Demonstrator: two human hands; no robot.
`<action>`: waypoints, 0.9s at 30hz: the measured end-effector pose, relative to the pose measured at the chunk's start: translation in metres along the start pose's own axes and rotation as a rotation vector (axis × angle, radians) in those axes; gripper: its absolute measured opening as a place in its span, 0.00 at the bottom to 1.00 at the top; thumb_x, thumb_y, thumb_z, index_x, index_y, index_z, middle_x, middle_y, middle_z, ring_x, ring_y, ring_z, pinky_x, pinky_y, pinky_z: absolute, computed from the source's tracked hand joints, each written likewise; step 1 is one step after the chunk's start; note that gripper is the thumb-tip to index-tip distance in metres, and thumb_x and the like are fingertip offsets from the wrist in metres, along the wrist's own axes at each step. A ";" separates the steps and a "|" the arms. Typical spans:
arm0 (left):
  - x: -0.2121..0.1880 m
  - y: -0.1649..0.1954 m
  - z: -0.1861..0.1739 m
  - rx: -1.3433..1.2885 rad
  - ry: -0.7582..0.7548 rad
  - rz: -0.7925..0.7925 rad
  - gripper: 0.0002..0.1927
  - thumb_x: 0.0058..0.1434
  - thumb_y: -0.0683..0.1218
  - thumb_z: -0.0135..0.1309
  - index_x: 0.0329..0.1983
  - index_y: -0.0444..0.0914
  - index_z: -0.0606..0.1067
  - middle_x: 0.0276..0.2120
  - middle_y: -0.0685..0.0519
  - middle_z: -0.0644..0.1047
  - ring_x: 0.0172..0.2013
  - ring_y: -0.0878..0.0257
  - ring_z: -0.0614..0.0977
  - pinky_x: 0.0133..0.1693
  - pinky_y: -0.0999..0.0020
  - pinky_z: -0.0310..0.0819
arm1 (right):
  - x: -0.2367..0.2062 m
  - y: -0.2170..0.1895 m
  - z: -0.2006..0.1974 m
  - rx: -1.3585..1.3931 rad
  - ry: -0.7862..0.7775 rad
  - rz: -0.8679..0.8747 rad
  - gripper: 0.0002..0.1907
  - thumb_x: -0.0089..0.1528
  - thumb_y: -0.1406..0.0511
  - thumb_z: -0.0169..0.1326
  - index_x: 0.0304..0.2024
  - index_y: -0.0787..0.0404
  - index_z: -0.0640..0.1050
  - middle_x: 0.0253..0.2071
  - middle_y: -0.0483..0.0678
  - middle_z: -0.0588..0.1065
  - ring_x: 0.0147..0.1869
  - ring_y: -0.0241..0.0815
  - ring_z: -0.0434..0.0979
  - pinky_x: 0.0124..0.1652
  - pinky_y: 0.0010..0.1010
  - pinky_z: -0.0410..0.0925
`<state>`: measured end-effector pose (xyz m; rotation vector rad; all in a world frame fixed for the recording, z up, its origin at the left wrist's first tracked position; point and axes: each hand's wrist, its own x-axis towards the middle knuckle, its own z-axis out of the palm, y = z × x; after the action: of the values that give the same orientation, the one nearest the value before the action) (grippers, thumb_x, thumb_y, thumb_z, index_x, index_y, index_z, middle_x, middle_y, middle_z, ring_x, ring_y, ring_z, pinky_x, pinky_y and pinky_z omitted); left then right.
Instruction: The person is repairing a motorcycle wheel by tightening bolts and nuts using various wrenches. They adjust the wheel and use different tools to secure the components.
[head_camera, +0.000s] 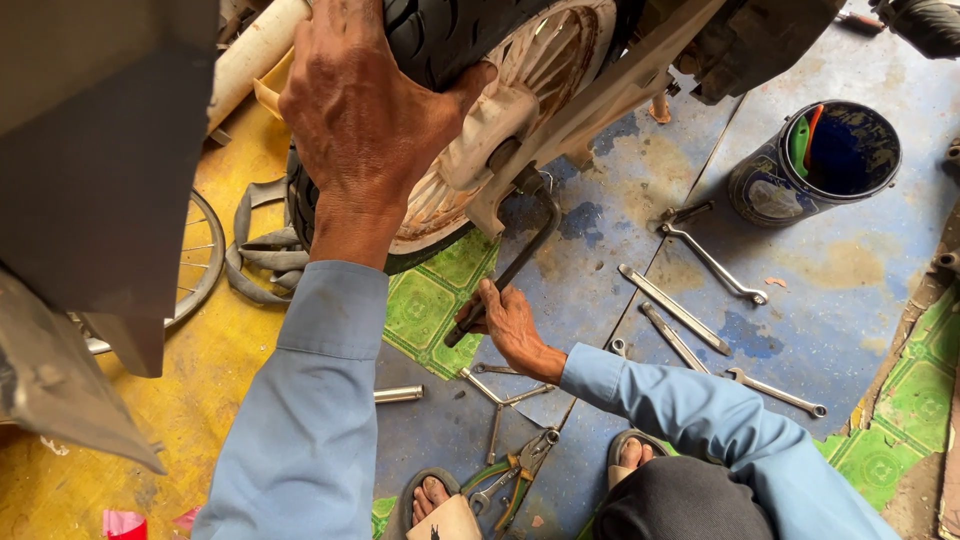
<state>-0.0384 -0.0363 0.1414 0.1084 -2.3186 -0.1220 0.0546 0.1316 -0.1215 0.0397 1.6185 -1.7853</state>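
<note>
Bucket (818, 160), round blue label, beside wrenches (690, 300)

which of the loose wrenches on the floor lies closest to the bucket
The double-ended wrench just lower left of the blue bucket, with curved, offset ends. The other wrenches lie farther down the floor, toward the person's knee.

left hand (365, 110): flat, fingers spread | right hand (510, 325): grip closed, arm extended

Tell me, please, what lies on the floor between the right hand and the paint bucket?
In the head view, several loose wrenches lie on the blue floor between the right hand and the bucket.
</note>
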 end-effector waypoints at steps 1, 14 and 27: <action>0.001 0.000 0.000 -0.019 0.007 -0.002 0.40 0.47 0.66 0.79 0.50 0.37 0.74 0.42 0.47 0.78 0.41 0.48 0.80 0.37 0.52 0.77 | -0.001 -0.003 0.003 0.036 0.008 0.017 0.23 0.72 0.54 0.38 0.37 0.66 0.72 0.32 0.57 0.81 0.37 0.50 0.86 0.41 0.43 0.82; 0.003 0.006 -0.008 -0.006 0.082 0.056 0.38 0.47 0.66 0.79 0.44 0.36 0.74 0.35 0.47 0.78 0.36 0.48 0.80 0.31 0.51 0.74 | -0.016 -0.015 0.006 0.152 -0.119 0.070 0.23 0.71 0.49 0.37 0.38 0.62 0.68 0.35 0.56 0.80 0.43 0.51 0.86 0.45 0.45 0.80; -0.001 0.000 -0.003 -0.014 0.054 0.051 0.39 0.49 0.71 0.79 0.42 0.38 0.74 0.32 0.49 0.76 0.33 0.50 0.80 0.27 0.52 0.74 | -0.018 -0.014 -0.001 0.148 -0.159 0.039 0.21 0.70 0.49 0.40 0.41 0.60 0.68 0.39 0.57 0.81 0.46 0.52 0.85 0.47 0.43 0.81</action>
<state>-0.0350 -0.0363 0.1427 0.0445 -2.2646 -0.1080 0.0605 0.1399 -0.1017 -0.0027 1.3639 -1.8265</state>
